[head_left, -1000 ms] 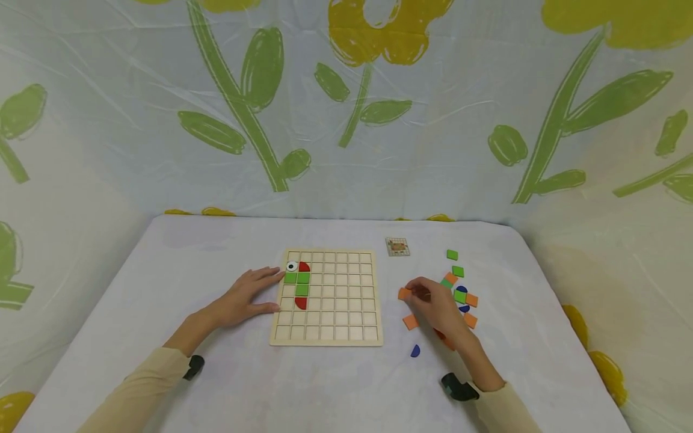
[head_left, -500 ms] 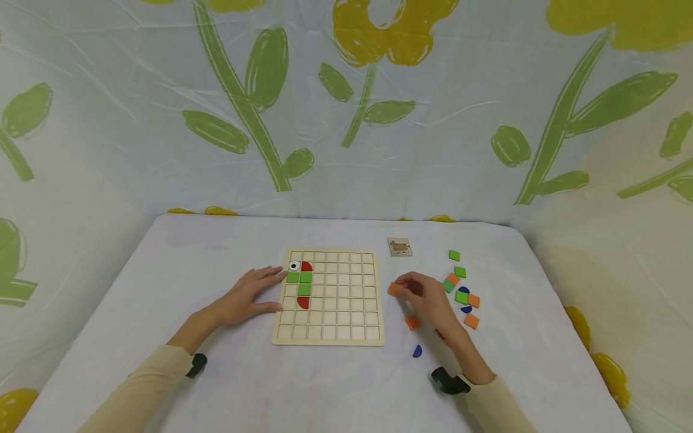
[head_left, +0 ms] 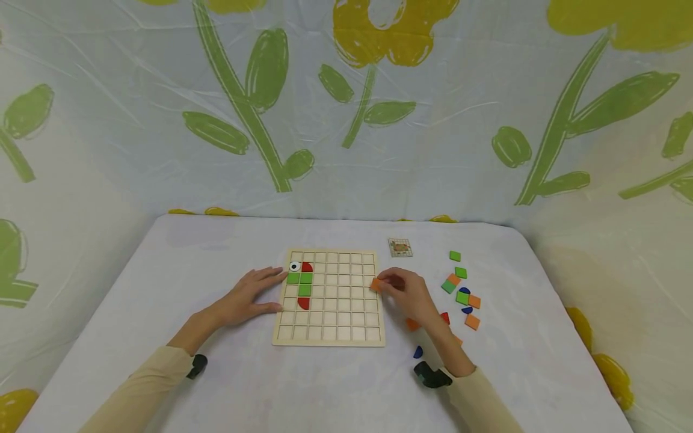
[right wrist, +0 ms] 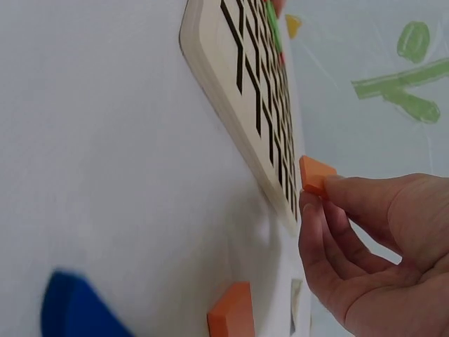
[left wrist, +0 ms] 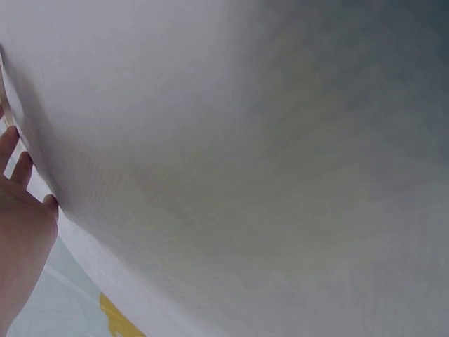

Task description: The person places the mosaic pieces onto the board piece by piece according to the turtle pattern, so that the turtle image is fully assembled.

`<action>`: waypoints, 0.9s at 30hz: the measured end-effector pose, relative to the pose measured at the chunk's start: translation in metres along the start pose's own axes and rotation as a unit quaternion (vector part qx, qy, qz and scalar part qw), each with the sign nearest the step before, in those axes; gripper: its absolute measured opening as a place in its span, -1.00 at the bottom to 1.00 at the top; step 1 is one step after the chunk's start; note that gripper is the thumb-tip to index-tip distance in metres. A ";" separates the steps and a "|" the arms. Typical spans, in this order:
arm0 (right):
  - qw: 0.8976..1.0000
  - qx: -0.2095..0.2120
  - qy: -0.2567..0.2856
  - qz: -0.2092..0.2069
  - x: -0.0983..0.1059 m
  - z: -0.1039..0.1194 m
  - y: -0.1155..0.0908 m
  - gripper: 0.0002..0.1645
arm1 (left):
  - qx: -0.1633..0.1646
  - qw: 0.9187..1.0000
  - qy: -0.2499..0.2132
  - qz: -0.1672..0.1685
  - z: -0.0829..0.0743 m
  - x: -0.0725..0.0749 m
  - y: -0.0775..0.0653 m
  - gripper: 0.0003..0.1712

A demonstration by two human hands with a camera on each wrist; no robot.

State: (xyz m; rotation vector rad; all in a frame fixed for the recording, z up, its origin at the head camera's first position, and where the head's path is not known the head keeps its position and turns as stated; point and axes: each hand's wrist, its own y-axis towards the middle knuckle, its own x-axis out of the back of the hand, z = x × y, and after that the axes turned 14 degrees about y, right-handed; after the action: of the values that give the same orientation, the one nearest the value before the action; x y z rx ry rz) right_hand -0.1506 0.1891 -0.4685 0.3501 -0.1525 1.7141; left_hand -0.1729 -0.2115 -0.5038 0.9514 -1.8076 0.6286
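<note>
My right hand (head_left: 407, 294) pinches an orange square tile (right wrist: 316, 175) between thumb and fingers, over the right edge of the wooden grid board (head_left: 346, 341). At the board's left edge rests my left hand (head_left: 245, 299), fingers stretched out and touching the rim. Its fingers also appear at the far left of the left wrist view. Set in the board's left columns are a round eye tile (head_left: 295, 266), a red quarter-round tile (head_left: 307, 267), green square tiles (head_left: 305, 290) and a second red piece (head_left: 304, 304) below them.
Right of the board lie loose tiles: green (head_left: 455, 256), orange (head_left: 472, 322), blue half-rounds (head_left: 418, 352) and a red piece (head_left: 445, 318). A small picture card (head_left: 400, 247) lies behind the board's right corner. A flowered cloth (head_left: 433, 150) hangs behind the table.
My right hand has carried the orange tile leftward from the loose tiles to the board's right edge. The left hand stays at the board's left edge.
</note>
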 end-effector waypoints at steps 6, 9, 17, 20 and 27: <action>1.000 0.009 0.015 0.010 -0.012 0.003 0.008 -0.86 | -0.002 1.000 0.002 0.000 0.003 0.000 -0.001 -0.04; 1.000 0.002 0.019 0.010 -0.019 0.007 0.012 -0.86 | -0.007 1.000 0.003 0.000 0.004 0.000 0.000 -0.04; 0.999 0.020 0.019 0.029 -0.039 0.010 0.021 -0.86 | -0.022 1.000 0.002 -0.005 0.004 -0.001 0.000 -0.06; 0.999 0.022 0.030 0.039 -0.047 0.012 0.024 -0.85 | -0.022 1.000 0.002 -0.005 0.003 0.000 0.001 -0.06; 0.997 0.026 0.044 0.062 -0.066 0.018 0.031 -0.84 | -0.014 1.000 0.000 0.005 0.002 0.002 0.002 -0.06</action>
State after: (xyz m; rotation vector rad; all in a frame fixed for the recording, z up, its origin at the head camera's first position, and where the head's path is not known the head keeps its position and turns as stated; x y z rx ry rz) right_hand -0.1697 0.1164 -0.4689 0.3090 -0.0660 1.8557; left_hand -0.1761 -0.2129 -0.5025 0.9253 -1.8168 0.6083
